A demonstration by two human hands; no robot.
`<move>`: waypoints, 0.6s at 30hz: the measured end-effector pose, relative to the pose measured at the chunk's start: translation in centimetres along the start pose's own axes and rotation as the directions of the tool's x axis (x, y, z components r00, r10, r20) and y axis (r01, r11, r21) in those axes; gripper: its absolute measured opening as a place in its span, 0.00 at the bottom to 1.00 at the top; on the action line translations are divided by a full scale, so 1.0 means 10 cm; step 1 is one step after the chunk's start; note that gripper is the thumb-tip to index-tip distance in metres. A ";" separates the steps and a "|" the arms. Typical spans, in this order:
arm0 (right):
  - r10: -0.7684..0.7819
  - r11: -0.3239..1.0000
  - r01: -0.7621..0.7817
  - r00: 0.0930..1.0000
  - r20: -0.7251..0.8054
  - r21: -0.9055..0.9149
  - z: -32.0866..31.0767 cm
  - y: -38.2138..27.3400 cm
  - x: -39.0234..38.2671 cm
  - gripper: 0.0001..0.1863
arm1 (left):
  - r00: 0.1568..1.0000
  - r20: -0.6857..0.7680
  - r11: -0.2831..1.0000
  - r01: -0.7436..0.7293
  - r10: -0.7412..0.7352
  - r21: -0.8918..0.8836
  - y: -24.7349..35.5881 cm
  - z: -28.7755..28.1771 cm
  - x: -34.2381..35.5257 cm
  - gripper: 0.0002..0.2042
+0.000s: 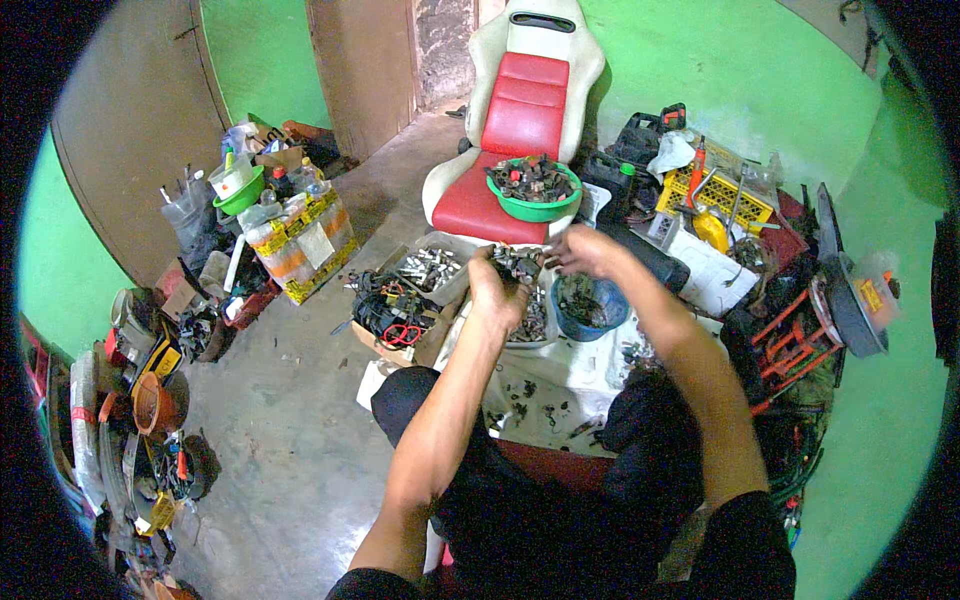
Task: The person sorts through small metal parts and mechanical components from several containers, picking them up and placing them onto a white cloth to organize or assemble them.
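Observation:
My left hand (497, 287) is closed around a small dark part (517, 263), its kind too blurred to name. Close by on the right, my right hand (587, 252) has its fingers bent together; whatever lies between them is too small to make out. Below the two hands stand a pale tub of small metal parts (535, 322) and a blue bucket (568, 325) with dark pieces inside. To the left are another clear tub of metal pieces (428, 268) and a cardboard box (432, 343) heaped with black cables and a red-handled tool.
A green basin (540, 209) of dark parts rests on a red and white car seat (515, 120) ahead. Loose bits lie on the white sheet (560, 385) before my knees. Taped box (300, 245) at left; yellow crate (730, 190) and red metal frame (785, 350) at right.

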State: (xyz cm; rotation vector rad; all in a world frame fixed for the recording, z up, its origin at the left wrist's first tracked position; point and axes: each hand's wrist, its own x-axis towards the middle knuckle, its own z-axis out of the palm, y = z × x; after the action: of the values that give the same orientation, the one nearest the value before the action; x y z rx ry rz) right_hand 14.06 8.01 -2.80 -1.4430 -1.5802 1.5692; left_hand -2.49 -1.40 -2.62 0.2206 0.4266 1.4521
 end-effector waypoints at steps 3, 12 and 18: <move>-0.206 0.894 0.219 0.976 0.076 -0.390 -0.13 -0.58 -0.56 0.16 | 0.998 -0.056 0.999 0.000 -0.003 -0.053 -0.04 0.17 -0.13 0.15; -0.874 0.402 0.584 0.473 -0.107 -0.705 -0.01 -0.55 -1.71 0.10 | 0.978 0.178 0.988 0.130 -0.113 -0.086 -0.19 0.35 -0.28 0.21; -0.893 0.293 0.616 0.450 0.021 -0.731 0.22 -0.47 -1.73 0.12 | 0.980 0.180 0.993 0.098 -0.084 -0.070 -0.20 0.40 -0.28 0.19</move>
State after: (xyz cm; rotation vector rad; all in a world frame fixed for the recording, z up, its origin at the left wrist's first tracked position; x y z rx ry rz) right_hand 16.22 -7.22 6.66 -0.8334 -2.1613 0.0617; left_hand 0.83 -3.96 0.64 0.2608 0.2315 1.3442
